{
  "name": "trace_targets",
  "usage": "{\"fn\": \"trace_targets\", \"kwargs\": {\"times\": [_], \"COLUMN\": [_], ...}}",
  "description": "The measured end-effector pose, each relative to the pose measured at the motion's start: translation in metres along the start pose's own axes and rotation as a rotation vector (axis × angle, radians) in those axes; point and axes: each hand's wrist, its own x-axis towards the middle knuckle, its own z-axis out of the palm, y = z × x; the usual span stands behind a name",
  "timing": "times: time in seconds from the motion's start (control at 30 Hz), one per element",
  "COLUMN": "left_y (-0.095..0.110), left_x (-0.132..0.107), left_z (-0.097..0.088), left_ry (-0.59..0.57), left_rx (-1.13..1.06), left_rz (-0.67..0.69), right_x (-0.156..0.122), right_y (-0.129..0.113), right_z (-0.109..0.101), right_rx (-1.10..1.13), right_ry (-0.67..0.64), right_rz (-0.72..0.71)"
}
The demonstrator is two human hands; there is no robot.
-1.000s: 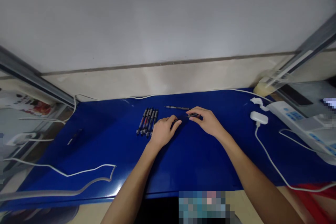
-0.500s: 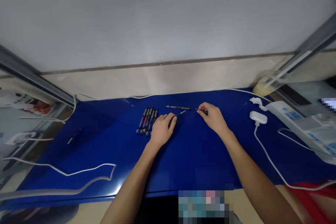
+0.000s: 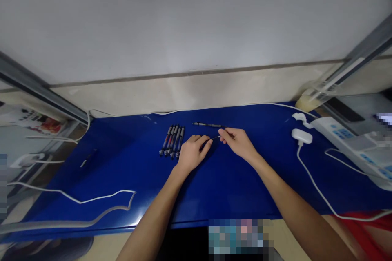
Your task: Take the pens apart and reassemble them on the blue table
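My left hand [image 3: 192, 153] rests on the blue mat [image 3: 122, 171], fingers curled round a thin pen refill [image 3: 214, 138] that points right. My right hand [image 3: 237, 142] pinches the refill's far tip from the other side; a pen part may be hidden in that hand. Just left of my left hand lies a row of several pens [image 3: 172, 141], side by side. One more pen [image 3: 208, 124] lies alone beyond both hands, crosswise.
A white cable [image 3: 92, 202] loops over the mat's left front. At the right sit a small white charger [image 3: 301, 136] with its cord and a white device with blue buttons [image 3: 352, 142]. A pale wall ledge runs behind the mat.
The hands pulled apart half a second ago, the left keeping the refill and the right a dark part. Now the right hand has come back and meets the refill's tip.
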Motion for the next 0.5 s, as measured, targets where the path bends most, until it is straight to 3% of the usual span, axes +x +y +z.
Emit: {"fn": "trace_targets", "kwargs": {"times": [0.13,0.37,0.5], "left_y": [-0.001,-0.010,-0.011], "left_x": [0.001,0.006,0.006], "left_z": [-0.003,-0.009,-0.009], "left_ry": [0.013,0.125,0.163], "left_rx": [-0.035,-0.181,-0.250], "left_rz": [-0.038,-0.325,-0.355], "right_x": [0.002,0.008,0.004], "right_y": [0.003,0.010,0.004], "right_z": [0.001,-0.008,-0.008], "right_rx": [0.045,0.155,0.130], "right_ry": [-0.020,0.008,-0.032], "right_rz": [-0.005,0.026,0.042]}}
